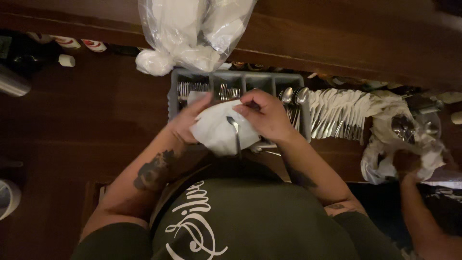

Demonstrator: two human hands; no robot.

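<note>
My left hand [186, 121] holds a white paper napkin [217, 131] spread open in front of my chest. My right hand [266, 114] pinches a metal spoon [235, 134] by its upper end; the spoon lies down across the napkin. Both hands hover over the front edge of a grey cutlery tray [238, 79] with several compartments of forks and spoons.
A clear plastic bag of white napkins [190, 33] hangs over the tray's back. A row of napkin-rolled cutlery [337, 113] lies to the right. Another person's hand [406, 163] works with cloth and cutlery at far right. Small cups [66, 60] stand at left on the wooden counter.
</note>
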